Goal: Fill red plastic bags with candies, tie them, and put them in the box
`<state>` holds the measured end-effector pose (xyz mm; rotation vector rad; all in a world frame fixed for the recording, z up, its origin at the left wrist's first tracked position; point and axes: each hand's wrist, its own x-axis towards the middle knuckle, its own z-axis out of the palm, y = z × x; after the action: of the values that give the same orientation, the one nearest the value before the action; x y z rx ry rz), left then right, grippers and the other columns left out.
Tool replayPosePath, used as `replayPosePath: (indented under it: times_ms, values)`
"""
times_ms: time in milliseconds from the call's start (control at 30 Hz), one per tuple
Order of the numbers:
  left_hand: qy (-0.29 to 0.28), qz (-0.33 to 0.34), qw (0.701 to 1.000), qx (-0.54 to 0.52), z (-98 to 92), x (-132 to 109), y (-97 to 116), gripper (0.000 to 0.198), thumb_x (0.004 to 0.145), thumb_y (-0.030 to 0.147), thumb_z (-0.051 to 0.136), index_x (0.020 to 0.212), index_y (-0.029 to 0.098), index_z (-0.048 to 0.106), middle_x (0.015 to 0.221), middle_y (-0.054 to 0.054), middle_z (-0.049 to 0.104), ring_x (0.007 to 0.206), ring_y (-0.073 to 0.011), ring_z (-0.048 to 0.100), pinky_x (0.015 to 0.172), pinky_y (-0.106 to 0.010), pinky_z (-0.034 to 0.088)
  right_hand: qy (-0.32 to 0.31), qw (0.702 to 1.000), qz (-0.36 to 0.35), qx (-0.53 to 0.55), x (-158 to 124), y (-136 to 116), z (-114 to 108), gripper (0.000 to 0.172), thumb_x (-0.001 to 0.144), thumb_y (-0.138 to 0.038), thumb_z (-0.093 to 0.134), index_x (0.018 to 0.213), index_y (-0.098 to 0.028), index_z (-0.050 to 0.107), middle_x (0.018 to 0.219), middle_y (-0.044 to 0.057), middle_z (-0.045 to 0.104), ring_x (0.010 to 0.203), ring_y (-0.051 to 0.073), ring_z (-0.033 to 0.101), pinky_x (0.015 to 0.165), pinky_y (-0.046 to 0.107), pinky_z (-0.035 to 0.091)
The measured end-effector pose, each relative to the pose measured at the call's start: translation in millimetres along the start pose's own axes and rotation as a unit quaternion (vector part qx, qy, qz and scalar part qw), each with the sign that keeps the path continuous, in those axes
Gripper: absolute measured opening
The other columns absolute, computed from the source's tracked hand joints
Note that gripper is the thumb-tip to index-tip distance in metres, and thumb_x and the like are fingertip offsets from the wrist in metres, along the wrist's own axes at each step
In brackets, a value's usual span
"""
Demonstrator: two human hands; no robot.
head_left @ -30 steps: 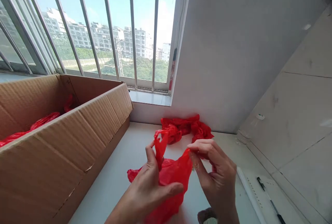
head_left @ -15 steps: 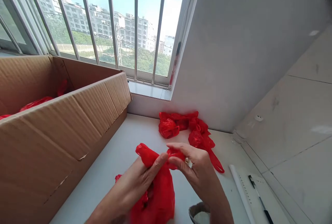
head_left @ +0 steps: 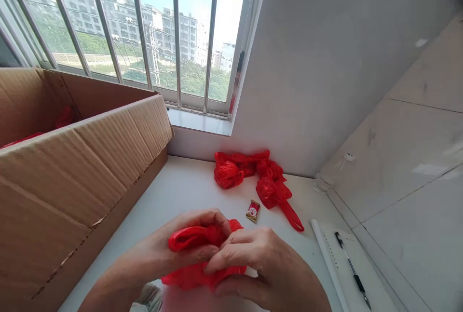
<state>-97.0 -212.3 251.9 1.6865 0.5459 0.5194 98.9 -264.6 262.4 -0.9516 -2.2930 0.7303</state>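
Observation:
A crumpled red plastic bag point(head_left: 188, 239) is bunched between both my hands, low over the white counter point(head_left: 181, 191). My left hand point(head_left: 170, 249) curls its fingers round the bag's top from the left. From the right, my right hand point(head_left: 264, 268) pinches the same bag, fingers pressed together against it. Part of the bag is hidden under my fingers. Just beyond my hands lies a small red and brown sachet point(head_left: 252, 210).
A large open cardboard box point(head_left: 83, 157) with red bags inside fills the left. More red bags point(head_left: 253, 174) lie by the back wall. At the right there is a white notepad point(head_left: 347, 273) with a pen point(head_left: 352, 276). A barred window is behind.
The bag's handles, held up and apart a second ago, are now bunched together low between both hands. The view shifted down and right, and the sachet on the counter came into view.

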Motion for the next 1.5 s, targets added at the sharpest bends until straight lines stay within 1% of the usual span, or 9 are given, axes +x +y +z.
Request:
replayPosePath:
  times_ms: [167, 300, 500, 633, 800, 900, 1100, 1300, 1500]
  values:
    - [0.093, 0.073, 0.975, 0.189, 10.3, -8.0, -16.3, 0.011, 0.092, 0.026, 0.051, 0.1, 0.022, 0.057, 0.094, -0.001, 0.063, 0.083, -0.015, 0.056, 0.076, -0.021, 0.046, 0.218, 0.97, 0.072, 0.083, 11.6, 20.6, -4.1, 0.016, 0.09, -0.037, 0.06, 0.095, -0.023, 0.066, 0.089, -0.001, 0.065, 0.081, 0.011, 0.059, 0.074, 0.02, 0.045]
    - [0.171, 0.166, 0.92, 0.31, 16.3, -5.1, -27.3, 0.03, 0.093, 0.023, 0.044, 0.123, 0.023, 0.048, 0.105, -0.007, 0.063, 0.091, -0.017, 0.058, 0.081, -0.025, 0.048, 0.107, 0.978, 0.087, 0.154, 25.1, 34.7, 1.8, 0.037, 0.099, -0.043, 0.036, 0.116, -0.023, 0.062, 0.09, 0.001, 0.062, 0.084, 0.013, 0.056, 0.073, 0.023, 0.043]
    - [0.306, 0.188, 0.81, 0.464, 17.6, 8.9, -19.0, 0.019, 0.096, 0.014, 0.035, 0.086, 0.02, 0.049, 0.09, -0.001, 0.057, 0.066, -0.01, 0.05, 0.055, -0.019, 0.037, 0.084, 0.973, 0.142, 0.159, 25.2, 36.7, 6.9, 0.035, 0.096, -0.029, 0.042, 0.127, -0.022, 0.056, 0.067, -0.005, 0.052, 0.057, 0.008, 0.042, 0.051, 0.019, 0.032]
    - [0.234, 0.145, 0.855, 0.44, 16.2, 7.8, -15.5, 0.018, 0.094, 0.011, 0.035, 0.095, 0.021, 0.05, 0.105, -0.003, 0.054, 0.072, -0.0097, 0.052, 0.062, -0.02, 0.039, 0.052, 0.973, 0.136, 0.178, 25.6, 34.1, 7.3, 0.049, 0.081, -0.008, 0.048, 0.127, -0.026, 0.054, 0.079, -0.005, 0.057, 0.052, 0.005, 0.046, 0.048, 0.017, 0.035]
    - [0.168, 0.076, 0.877, 0.444, 9.0, 0.3, -11.1, 0.023, 0.093, 0.008, 0.029, 0.096, 0.021, 0.047, 0.104, -0.004, 0.051, 0.069, -0.0108, 0.049, 0.061, -0.023, 0.037, 0.143, 0.981, 0.128, 0.042, 27.0, 38.6, 6.3, 0.013, 0.085, -0.015, 0.057, 0.086, -0.021, 0.068, 0.08, -0.002, 0.061, 0.067, 0.01, 0.057, 0.061, 0.021, 0.043]
    - [0.138, 0.058, 0.881, 0.449, 7.8, 0.1, -10.2, 0.016, 0.097, 0.017, 0.032, 0.096, 0.022, 0.047, 0.097, -0.003, 0.052, 0.07, -0.013, 0.049, 0.065, -0.025, 0.037, 0.154, 0.978, 0.126, -0.065, 24.9, 40.1, 4.3, 0.009, 0.087, -0.017, 0.057, 0.083, -0.021, 0.065, 0.092, 0.0, 0.06, 0.077, 0.011, 0.058, 0.069, 0.024, 0.044]
    - [0.232, 0.034, 0.855, 0.462, 2.7, 0.3, -10.9, 0.028, 0.101, 0.033, 0.026, 0.081, 0.02, 0.041, 0.084, 0.0, 0.047, 0.064, -0.014, 0.039, 0.061, -0.028, 0.029, 0.107, 0.985, 0.111, -0.075, 17.7, 39.5, -6.1, 0.011, 0.092, -0.023, 0.054, 0.082, -0.021, 0.059, 0.083, -0.003, 0.061, 0.074, 0.011, 0.054, 0.067, 0.023, 0.04]
    - [0.157, -0.079, 0.912, 0.371, -24.0, -21.4, -28.6, 0.027, 0.095, 0.025, 0.029, 0.068, 0.02, 0.029, 0.07, 0.002, 0.038, 0.062, -0.0135, 0.032, 0.056, -0.027, 0.022, 0.111, 0.97, 0.208, -0.061, -8.9, 84.3, -36.4, 0.023, 0.088, -0.032, 0.056, 0.069, -0.019, 0.055, 0.065, -0.005, 0.055, 0.062, 0.011, 0.046, 0.061, 0.023, 0.034]
    - [0.142, -0.141, 0.911, 0.36, -38.5, -25.5, -51.5, 0.026, 0.09, 0.027, 0.034, 0.066, 0.02, 0.027, 0.062, 0.003, 0.025, 0.056, -0.0127, 0.019, 0.052, -0.029, 0.012, 0.114, 0.96, 0.252, -0.05, -25.0, 127.2, -48.0, 0.023, 0.083, -0.036, 0.055, 0.068, -0.019, 0.055, 0.064, -0.004, 0.055, 0.063, 0.012, 0.048, 0.062, 0.024, 0.035]
